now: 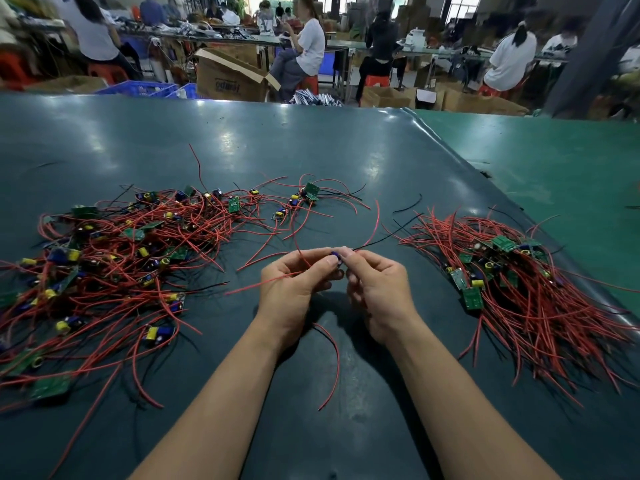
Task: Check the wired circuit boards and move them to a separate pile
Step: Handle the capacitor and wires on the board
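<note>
My forearms run up from 6 o'clock over bare dark table mat [346, 427], and one loose red wire [334, 362] curls on the mat between them. At the centre my left hand [294, 289] and right hand [377, 289] meet fingertip to fingertip, both pinching one small circuit board [336, 258] held just above the mat; only a blue part of it shows between my thumbs. Its red leads trail across my left palm toward 9 o'clock, and a black lead rises away toward 1 o'clock.

At 9 o'clock lies the big tangled pile [114, 258] of boards with yellow and blue parts, its wires spreading to the left frame edge and reaching near my left wrist. At 3 o'clock sits the separate pile [512, 282], wires combed more or less one way, boards clustered at its near-left side; it lies close to the mat's right edge [519, 216], beyond which a lighter green surface [571, 168] begins.

Between the piles a lane of open mat runs from my hands toward 12 o'clock, past a few stray boards [304, 197] at 11 o'clock, out to the far table edge. Beyond are cardboard boxes [232, 77] and seated workers [308, 46].
</note>
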Demonstrator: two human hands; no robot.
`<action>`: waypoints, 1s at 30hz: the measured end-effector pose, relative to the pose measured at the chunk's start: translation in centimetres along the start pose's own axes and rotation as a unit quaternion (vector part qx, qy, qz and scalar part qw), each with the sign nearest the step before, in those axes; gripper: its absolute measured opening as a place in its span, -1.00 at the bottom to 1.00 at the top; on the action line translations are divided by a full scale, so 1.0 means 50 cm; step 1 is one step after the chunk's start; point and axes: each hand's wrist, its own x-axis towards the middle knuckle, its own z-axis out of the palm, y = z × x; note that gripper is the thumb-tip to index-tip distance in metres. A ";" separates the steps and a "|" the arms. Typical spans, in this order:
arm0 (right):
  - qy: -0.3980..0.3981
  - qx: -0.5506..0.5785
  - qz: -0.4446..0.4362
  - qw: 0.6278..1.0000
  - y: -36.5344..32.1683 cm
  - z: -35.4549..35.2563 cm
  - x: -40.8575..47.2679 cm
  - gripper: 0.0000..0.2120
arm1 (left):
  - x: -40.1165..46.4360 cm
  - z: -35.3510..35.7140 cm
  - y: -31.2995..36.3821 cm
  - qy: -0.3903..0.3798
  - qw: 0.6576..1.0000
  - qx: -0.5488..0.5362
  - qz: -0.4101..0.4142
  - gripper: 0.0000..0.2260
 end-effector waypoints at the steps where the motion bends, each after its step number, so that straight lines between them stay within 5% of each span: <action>1: 0.017 0.006 -0.006 1.000 -0.002 -0.004 0.002 -0.85 | 0.000 0.000 0.001 0.005 1.000 0.000 -0.004 -0.84; 8: 0.184 0.041 -0.065 0.980 -0.023 -0.049 0.030 -0.81 | -0.001 0.000 0.000 -0.003 1.000 -0.002 -0.012 -0.83; 15: 0.263 0.062 -0.106 0.957 -0.018 -0.063 0.042 -0.76 | -0.004 0.000 0.003 -0.004 1.000 -0.023 -0.007 -0.93; 19: 0.331 0.138 -0.077 0.930 -0.025 -0.074 0.045 -0.80 | 0.012 -0.007 0.000 0.089 0.994 -0.056 -0.005 -0.84; 21: 0.339 0.081 -0.133 0.928 -0.032 -0.081 0.037 -0.86 | 0.024 -0.015 0.002 0.159 0.984 -0.071 0.033 -0.83; 24: 0.132 -0.121 -0.195 0.964 -0.015 -0.039 0.000 -0.84 | 0.020 -0.016 -0.004 0.235 0.949 0.125 0.171 -0.84; 27: -0.114 -0.110 -0.099 0.982 0.010 0.019 -0.028 -0.70 | 0.003 -0.014 -0.003 0.229 0.865 0.311 0.322 -0.81; 30: -0.167 -0.065 -0.080 0.981 0.014 0.027 -0.028 -0.63 | -0.004 -0.017 0.001 0.201 0.801 0.393 0.405 -0.70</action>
